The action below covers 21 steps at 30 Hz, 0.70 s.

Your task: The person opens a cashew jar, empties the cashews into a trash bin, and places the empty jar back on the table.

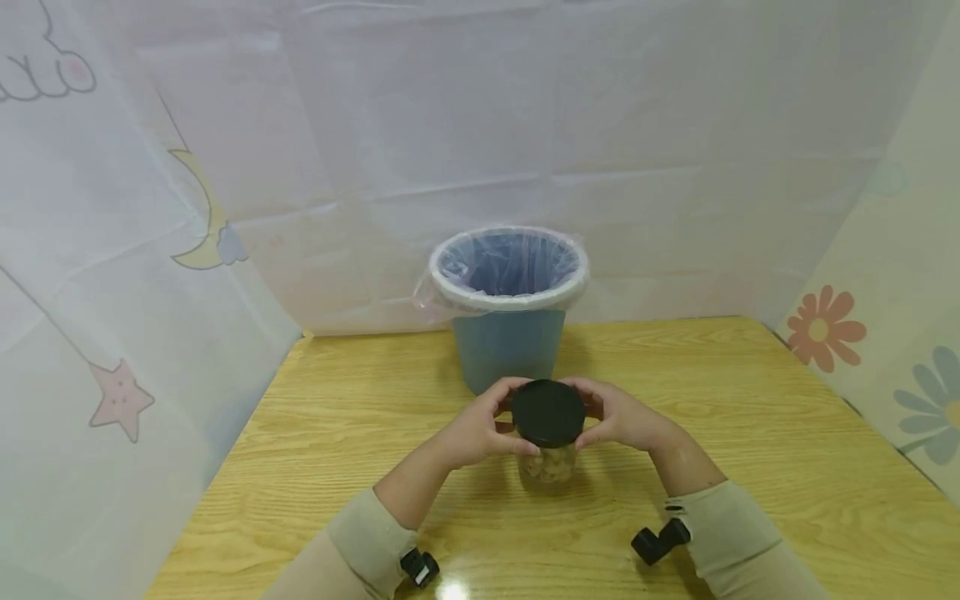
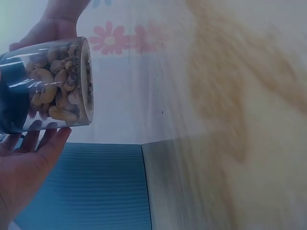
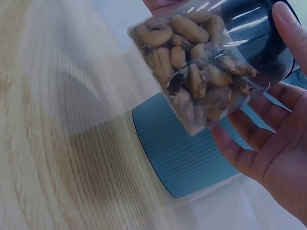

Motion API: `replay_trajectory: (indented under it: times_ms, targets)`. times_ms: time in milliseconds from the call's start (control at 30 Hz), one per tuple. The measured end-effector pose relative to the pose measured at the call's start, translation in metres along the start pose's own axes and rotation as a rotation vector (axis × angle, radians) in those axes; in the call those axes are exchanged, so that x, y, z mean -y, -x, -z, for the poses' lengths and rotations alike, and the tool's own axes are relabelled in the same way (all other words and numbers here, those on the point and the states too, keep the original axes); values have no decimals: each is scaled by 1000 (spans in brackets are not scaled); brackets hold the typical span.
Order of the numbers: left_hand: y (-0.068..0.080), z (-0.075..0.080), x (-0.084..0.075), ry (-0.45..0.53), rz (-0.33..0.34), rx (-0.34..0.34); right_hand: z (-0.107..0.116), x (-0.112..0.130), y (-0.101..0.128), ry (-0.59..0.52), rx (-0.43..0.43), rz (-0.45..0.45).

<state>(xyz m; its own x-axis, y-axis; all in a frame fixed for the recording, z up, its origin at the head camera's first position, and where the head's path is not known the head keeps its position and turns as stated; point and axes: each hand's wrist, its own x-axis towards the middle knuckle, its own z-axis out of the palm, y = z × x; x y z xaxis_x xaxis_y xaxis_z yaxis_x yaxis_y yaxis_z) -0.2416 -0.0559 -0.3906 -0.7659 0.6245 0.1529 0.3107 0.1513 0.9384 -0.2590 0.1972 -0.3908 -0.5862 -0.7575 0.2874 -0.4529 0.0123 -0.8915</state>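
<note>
A clear jar (image 1: 548,467) with a black lid (image 1: 549,412) is held upright between both hands, in front of the bin. Cashew-like nuts (image 3: 196,57) fill its lower part, some of them darkened. My left hand (image 1: 483,423) grips the jar from the left, thumb at the near side and fingers around the far side. From the right, my right hand (image 1: 621,418) grips it the same way, its thumb beside the lid. Both wrist views show the jar's bottom raised off the table. Parts of the far fingers are hidden behind the jar.
Behind the jar stands a blue bin (image 1: 510,346) with a white rim and a clear plastic liner (image 1: 525,262). The wood-grain table (image 1: 360,408) ends at a pale printed sheet (image 1: 450,125) at the back and sides. A small black device (image 1: 660,540) hangs at each sleeve.
</note>
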Motion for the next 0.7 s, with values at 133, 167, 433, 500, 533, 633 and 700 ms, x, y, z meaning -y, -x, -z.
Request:
replay_trajectory:
  times_ms: [133,167,433,500,533,633,700]
  targets:
    - [3,-1,-11,17,-1,-3,0,1,0,-70,9,4]
    - [4,-1,-15,22,-3,-2,0,1,-1,-82,13,9]
    - [10,-3,-33,16,-23,-46,-2,-1,-1,-163,10,18]
    - [11,-4,-35,21,-34,-70,-2,-1,-1,-176,6,31]
    - [11,-5,-36,22,-38,-81,-2,-1,-1,-181,4,39]
    - [12,-6,-39,6,-43,-111,-4,-1,-2,-183,-9,52]
    - [12,-7,-40,-13,-48,-127,-5,-1,-2,-185,-14,48]
